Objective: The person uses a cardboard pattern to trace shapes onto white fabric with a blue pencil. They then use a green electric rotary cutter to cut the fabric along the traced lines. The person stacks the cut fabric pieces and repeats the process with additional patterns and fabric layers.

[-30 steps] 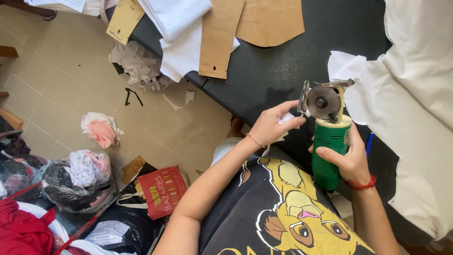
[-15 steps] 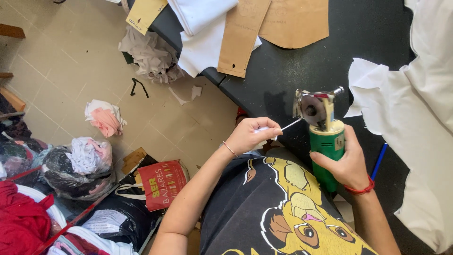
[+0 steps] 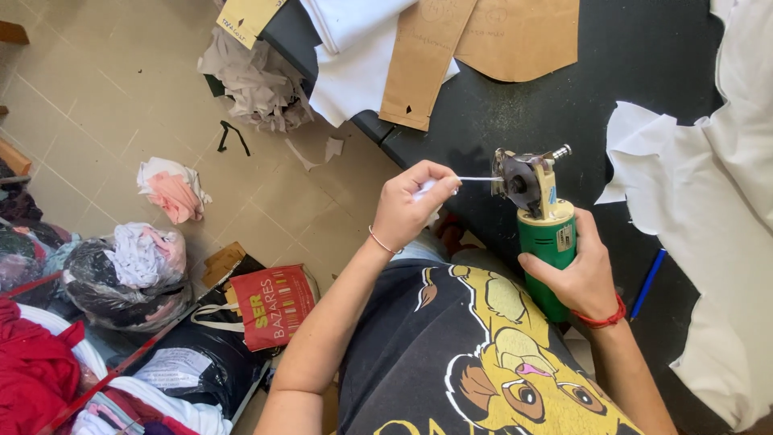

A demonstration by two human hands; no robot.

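We've got the left hand (image 3: 411, 208) pinched shut, fingers (image 3: 439, 179) closed on a thin white swab (image 3: 477, 179), its tip touching the metal head of the green rotary cutter (image 3: 541, 234). The right hand (image 3: 581, 278) is wrapped firmly round the cutter's smooth green plastic barrel, holding it upright over our lap, just off the near edge of the black tabletop (image 3: 644, 56). To do this well, we'd say keep the barrel steady and the swab clear of the round blade's edge, working in light strokes. Further out on the tabletop lie limp white fabric (image 3: 725, 201), stiff brown cardboard patterns (image 3: 515, 36) toward the far edge, and a blue pen (image 3: 648, 283) by the right wrist.
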